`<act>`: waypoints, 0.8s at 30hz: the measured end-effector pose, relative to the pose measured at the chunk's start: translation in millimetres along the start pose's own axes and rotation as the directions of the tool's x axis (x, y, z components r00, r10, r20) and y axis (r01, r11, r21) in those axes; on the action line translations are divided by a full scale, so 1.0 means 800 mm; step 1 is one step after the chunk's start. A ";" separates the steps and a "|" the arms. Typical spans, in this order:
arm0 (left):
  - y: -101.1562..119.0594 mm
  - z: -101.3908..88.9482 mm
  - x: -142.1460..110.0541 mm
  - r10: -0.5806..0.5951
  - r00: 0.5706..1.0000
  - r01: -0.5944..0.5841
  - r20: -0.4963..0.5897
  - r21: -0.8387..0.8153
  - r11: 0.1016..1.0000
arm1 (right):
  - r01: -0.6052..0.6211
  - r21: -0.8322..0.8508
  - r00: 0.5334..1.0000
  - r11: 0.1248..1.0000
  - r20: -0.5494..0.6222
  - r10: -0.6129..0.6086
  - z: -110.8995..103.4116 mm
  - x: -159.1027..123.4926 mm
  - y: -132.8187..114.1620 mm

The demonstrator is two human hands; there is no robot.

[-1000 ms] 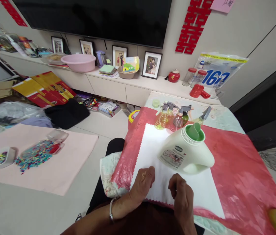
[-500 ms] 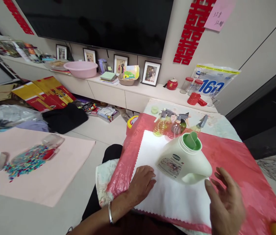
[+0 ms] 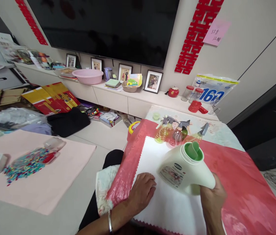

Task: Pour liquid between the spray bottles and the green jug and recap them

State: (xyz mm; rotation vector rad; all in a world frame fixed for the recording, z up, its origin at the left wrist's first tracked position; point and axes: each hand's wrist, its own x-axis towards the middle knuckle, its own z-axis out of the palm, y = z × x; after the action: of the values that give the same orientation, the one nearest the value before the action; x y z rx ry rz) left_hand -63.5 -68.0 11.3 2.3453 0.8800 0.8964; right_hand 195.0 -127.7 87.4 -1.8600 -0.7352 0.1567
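Observation:
A pale green laundry detergent bottle (image 3: 184, 173) with a floral label stands on a white scallop-edged cloth (image 3: 167, 212). Its cap is off, and a green pouring spout shows in its mouth. My right hand (image 3: 212, 199) is wrapped round the bottle's handle, the fingertips partly hidden behind it. To the left of the bottle, my left hand (image 3: 143, 192) rests on the cloth, holding nothing, its fingers loosely bent and the thumb apart. A silver bangle circles that wrist.
Several spray bottles (image 3: 177, 133) stand just beyond the cloth on red plastic sheeting (image 3: 245, 182). Coloured small pieces (image 3: 26, 164) lie spread on a pink sheet (image 3: 62, 176) at left. Behind runs a low cabinet (image 3: 113, 98) bearing a pink basin (image 3: 88, 76), framed photos and jars.
My right hand, formerly spread beside the bottle, has closed round its handle. My left hand stays on the cloth. The whole view has shifted slightly.

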 end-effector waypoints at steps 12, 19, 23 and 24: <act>-0.013 0.001 0.004 -0.103 0.994 0.106 0.029 -0.119 0.987 | -0.113 -0.101 0.967 0.988 -0.240 0.086 -0.059 0.008 0.000; -0.045 -0.022 0.113 -0.388 0.916 0.350 -0.098 -0.276 0.895 | -0.149 -0.167 0.951 0.975 -0.295 0.095 -0.066 0.007 0.040; -0.065 -0.013 0.187 -0.446 0.885 0.394 -0.129 -0.303 0.868 | -0.074 -0.106 0.942 0.992 -0.333 0.035 -0.060 0.004 0.037; -0.069 -0.008 0.201 -0.447 0.885 0.393 -0.130 -0.307 0.867 | -0.043 -0.091 0.941 0.995 -0.338 0.010 -0.059 0.004 0.033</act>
State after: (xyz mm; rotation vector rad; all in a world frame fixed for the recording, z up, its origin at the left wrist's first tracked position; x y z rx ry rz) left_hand 3.4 84.2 46.9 1.7501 1.2082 0.9962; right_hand 228.9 -170.2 84.3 -1.9247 -0.4857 -0.1823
